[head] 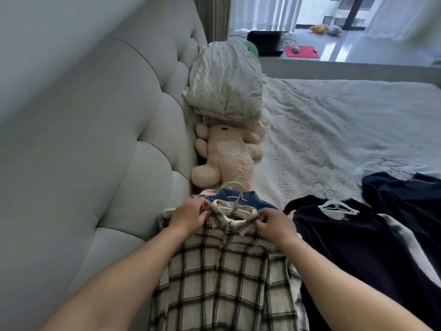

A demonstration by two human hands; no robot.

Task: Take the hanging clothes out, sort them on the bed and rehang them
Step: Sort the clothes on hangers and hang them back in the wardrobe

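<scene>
A cream and black checked shirt (222,278) lies on the bed (334,120) on a pale hanger (235,201), over a blue garment (248,198). My left hand (189,215) pinches the left side of the shirt's collar. My right hand (274,222) pinches the collar's right side. To the right, a dark navy garment (353,249) lies on a white hanger (334,205). Another dark garment (403,197) lies further right.
A pink plush toy (226,156) and a grey pillow (226,87) lean on the tufted headboard (107,139) beyond the shirt. The white textured bedspread stretches to the right. A laptop (266,43) and red mat (301,51) sit on the window ledge.
</scene>
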